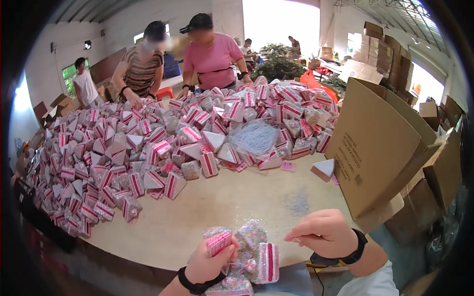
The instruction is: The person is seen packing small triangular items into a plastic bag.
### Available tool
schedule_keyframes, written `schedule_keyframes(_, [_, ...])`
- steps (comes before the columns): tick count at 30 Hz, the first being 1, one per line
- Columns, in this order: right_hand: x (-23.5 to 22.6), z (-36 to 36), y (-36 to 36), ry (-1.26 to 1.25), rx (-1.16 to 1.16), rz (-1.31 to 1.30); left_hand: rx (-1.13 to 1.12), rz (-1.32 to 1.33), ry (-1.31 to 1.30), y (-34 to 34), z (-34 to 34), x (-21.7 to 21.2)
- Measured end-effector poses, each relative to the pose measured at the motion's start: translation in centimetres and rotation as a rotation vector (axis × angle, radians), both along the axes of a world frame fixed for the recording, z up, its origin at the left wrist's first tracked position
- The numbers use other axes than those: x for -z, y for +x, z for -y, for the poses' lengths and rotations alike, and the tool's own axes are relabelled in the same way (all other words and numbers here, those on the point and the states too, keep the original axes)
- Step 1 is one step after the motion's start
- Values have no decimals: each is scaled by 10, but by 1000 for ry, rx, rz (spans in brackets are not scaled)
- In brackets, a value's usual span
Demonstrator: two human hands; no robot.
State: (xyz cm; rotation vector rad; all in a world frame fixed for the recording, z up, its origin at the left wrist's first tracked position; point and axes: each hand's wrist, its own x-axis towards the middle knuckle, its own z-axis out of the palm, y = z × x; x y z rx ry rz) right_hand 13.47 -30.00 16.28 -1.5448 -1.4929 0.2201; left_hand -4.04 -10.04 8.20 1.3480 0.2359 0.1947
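At the table's near edge my left hand (206,261) is closed on a small pink striped piece (218,242), perhaps a stack of pink tags. Around and under it lie several glittery cake-slice ornaments; one (268,263) shows white sides with a deep pink stripe, another (252,233) a speckled pastel face. To the right, my right hand (323,234) is raised above the table edge, thumb and fingertips pinched together. Something thin and pale shows at the fingertips, too small to name. Beyond that hand lies a small heap of thin clear strands (297,203).
A large heap of cake-slice ornaments (118,148) covers the far and left table (237,197). A plastic bag of white strands (253,137) lies on it. An open carton (370,148) stands at right, beside a lone ornament (323,168). Two people (215,59) work across the table.
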Motion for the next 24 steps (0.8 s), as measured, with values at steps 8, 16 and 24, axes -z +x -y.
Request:
schedule_keyframes(8, [-1, -14, -16, -145, -307, -802, 45, 8, -62, 23, 12, -8])
schedule_keyframes(16, [15, -48, -21, -417, -189, -766, 71, -6, -79, 30, 16, -9])
schedule_keyframes(24, [11, -53, -23, -548, -278, -706, 162, 35, -119, 31, 17, -6])
